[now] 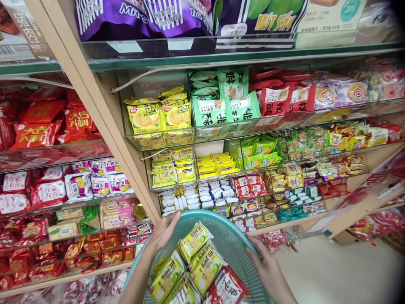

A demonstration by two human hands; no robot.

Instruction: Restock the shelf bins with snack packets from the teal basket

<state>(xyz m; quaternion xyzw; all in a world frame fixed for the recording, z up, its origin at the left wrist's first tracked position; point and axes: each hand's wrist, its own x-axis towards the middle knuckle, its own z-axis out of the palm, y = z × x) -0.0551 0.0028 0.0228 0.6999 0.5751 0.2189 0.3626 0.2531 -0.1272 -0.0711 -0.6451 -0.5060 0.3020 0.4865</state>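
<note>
A teal plastic basket (pixel 234 230) is held between my two hands at the bottom of the head view. My left hand (pixel 164 232) grips its left rim, thumb over the edge. On the right side my right hand (pixel 264 261) presses against the rim and wall with bent fingers. Inside lie several yellow lemon snack packets (pixel 207 268) and a red packet (pixel 227 287) with white lettering. Just beyond the rim are bins of small white-wrapped snacks (pixel 210 194). The basket's near side is cut off by the frame's bottom edge.
Ahead, stepped clear bins hold yellow biscuit packs (pixel 145 116), green packets (pixel 210 112) and red packets (pixel 275 101). Large purple bags (pixel 180 19) stand on a glass shelf above. A wooden upright (pixel 104 114) divides off more shelves at left. Pale floor (pixel 357 266) shows at lower right.
</note>
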